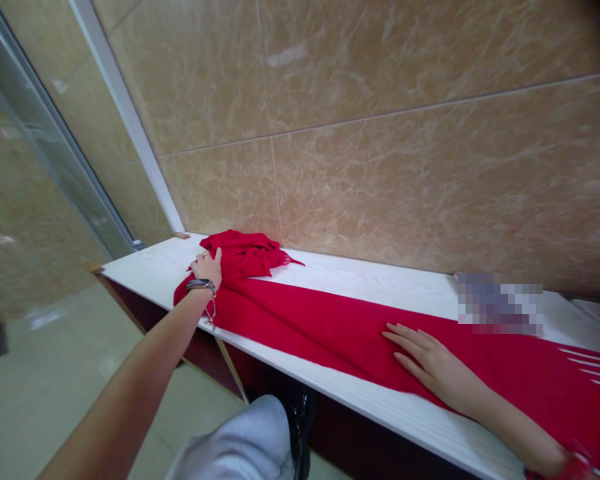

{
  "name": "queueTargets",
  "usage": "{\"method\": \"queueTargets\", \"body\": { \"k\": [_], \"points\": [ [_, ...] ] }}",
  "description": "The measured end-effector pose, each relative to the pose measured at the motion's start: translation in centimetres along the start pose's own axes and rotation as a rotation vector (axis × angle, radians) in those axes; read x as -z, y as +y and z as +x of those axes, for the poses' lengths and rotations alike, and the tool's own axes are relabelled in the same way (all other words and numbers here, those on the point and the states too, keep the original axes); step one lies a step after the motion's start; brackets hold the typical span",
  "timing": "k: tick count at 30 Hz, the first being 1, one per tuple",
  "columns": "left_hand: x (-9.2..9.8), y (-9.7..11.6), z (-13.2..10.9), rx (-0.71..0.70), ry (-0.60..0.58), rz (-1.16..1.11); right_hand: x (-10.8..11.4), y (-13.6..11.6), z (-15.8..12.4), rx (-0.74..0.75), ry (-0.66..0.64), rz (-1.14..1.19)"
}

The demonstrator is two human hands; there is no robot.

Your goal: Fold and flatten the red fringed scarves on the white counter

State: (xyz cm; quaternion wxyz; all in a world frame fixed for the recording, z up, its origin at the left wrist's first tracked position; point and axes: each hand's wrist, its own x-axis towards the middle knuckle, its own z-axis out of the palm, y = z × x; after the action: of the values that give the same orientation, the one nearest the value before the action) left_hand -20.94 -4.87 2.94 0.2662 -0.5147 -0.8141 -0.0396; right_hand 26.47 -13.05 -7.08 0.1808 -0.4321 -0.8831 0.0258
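A long red scarf [320, 320] lies stretched along a white tabletop [155, 270], with its left end bunched up in a loose heap with fringe. My left hand [207, 267], wearing a dark bracelet, is closed on the bunched end, its fingers curled and partly lost in the folds. Flat on the smooth right part rests my right hand [433, 360], palm down and fingers stretched out. White stripes cross the scarf near the right edge of the view.
Behind the tabletop rises a tan marble-tiled wall [380, 187]. A blurred-out flat object [497, 303] lies beyond the scarf at the right. Below the front edge are dark compartments and my light-clothed leg [240, 440]. Pale floor tiles [70, 380] spread to the left.
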Motion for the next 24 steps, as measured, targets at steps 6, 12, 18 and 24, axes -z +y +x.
{"method": "queueTargets", "body": {
  "k": [6,12,18,24],
  "points": [
    [-0.6,2.4,-2.2,-0.505,0.010,0.012,0.4,-0.3,0.0,0.009,0.014,-0.008],
    [-0.9,2.5,-1.2,-0.598,-0.220,0.007,0.5,-0.3,-0.1,0.002,0.010,0.009],
    [-1.7,3.2,1.1,-0.315,-0.108,-0.040,0.4,-0.2,-0.1,-0.008,-0.008,0.006],
    [0.8,0.7,6.1,-0.283,0.064,-0.138,0.2,-0.3,-0.1,-0.024,0.027,0.024]
  ]
}}
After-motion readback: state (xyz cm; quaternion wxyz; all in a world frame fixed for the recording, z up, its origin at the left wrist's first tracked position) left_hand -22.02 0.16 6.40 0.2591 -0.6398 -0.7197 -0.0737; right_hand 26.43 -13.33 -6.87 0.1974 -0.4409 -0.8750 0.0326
